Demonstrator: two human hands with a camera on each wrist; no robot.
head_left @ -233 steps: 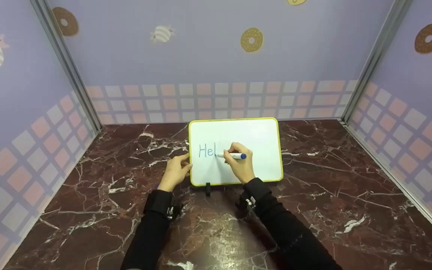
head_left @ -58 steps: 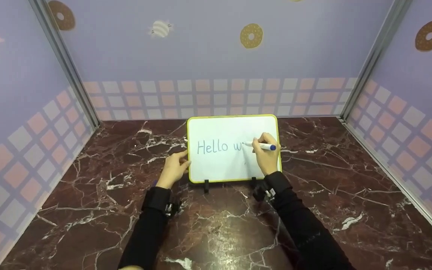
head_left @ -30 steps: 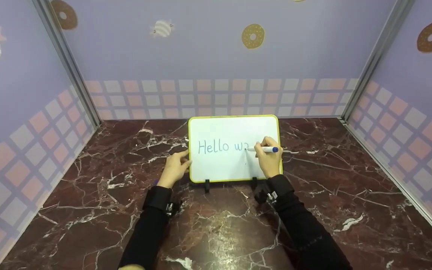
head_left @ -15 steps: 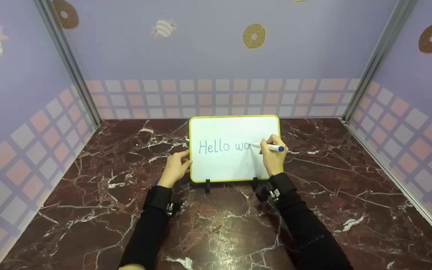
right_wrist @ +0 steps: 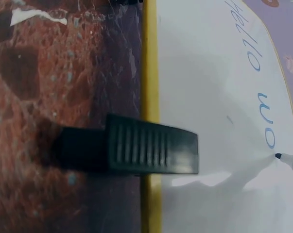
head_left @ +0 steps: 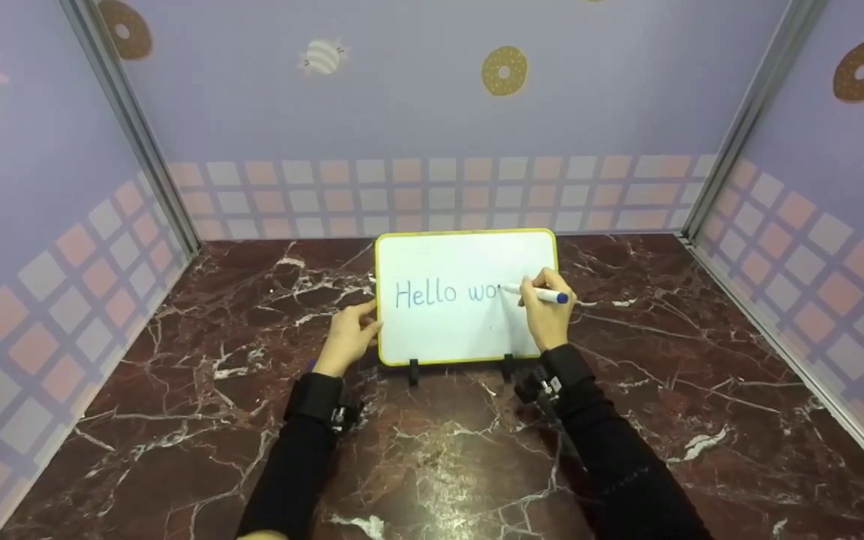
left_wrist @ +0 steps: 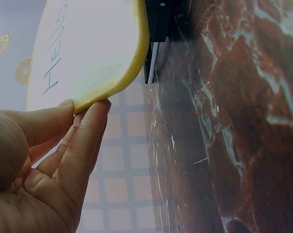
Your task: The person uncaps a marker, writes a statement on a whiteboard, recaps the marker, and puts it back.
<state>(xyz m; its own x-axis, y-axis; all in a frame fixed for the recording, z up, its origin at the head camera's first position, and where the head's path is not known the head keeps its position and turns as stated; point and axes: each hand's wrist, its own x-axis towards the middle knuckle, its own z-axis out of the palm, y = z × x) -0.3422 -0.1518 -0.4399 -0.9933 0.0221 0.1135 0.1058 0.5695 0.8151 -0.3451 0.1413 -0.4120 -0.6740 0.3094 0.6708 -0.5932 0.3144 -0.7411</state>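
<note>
A whiteboard with a yellow frame leans back on a black stand, with "Hello wo" written on it in blue. My left hand pinches the board's left edge; in the left wrist view the thumb lies on the front and the fingers are behind the yellow rim. My right hand grips a white marker with a blue end, in front of the board's right part. In the right wrist view the marker's dark tip is right beside the letter "o"; the right hand itself is out of that view.
Two black stand clips hold the board's lower edge; one stand clip looms large in the right wrist view. The board stands on a dark red marbled table. Patterned walls enclose the back and both sides.
Since the earliest frame the writing has grown from "Hel" to "Hello wo", and my right hand has moved rightward with the marker. My left hand has stayed on the board's edge.
</note>
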